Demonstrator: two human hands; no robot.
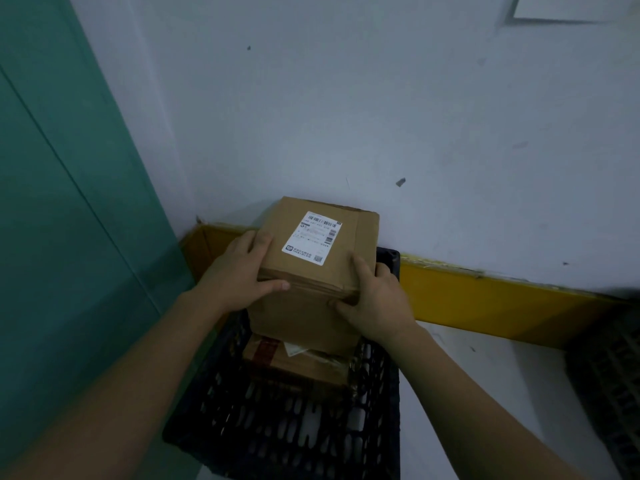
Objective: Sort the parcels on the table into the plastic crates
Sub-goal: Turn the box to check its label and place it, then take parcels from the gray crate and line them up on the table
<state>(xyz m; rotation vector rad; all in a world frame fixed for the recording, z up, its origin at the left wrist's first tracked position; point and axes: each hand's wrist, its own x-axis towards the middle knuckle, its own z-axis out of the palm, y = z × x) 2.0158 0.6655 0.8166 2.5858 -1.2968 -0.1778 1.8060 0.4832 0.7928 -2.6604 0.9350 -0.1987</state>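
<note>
Brown cardboard box [313,258] dead centre of the frame, white shipping label [311,238] with barcode on its top face, label tilted a touch clockwise. Gripped from both sides. Left hand [239,271] clamped on the box's left edge, fingers curled up over the top near the label, thumb pressed across the near face. Right hand [372,299] on the lower right corner, thumb up on the top face, fingers wrapped round the right side and near edge. Held over a black plastic crate [375,403] with slotted lattice walls, filling the lower centre of the frame. Hard to say whether the box hangs free or already rests on what lies below, the near face hiding the contact. Underneath, inside the crate, another cardboard parcel [298,367], lying flat, red-brown tape on its left part and a pale slip or clear pouch on top, partly tucked under the held box. Both bare forearms reaching in from the bottom corners. Behind the crate, a yellow strip [485,299] running along the base of a pale grey-white wall [346,98], scuffed with small dark marks. Teal panel [62,202] down the left side of the frame. At the far right edge, lower down, a second dark lattice crate [609,368], blurred.
</note>
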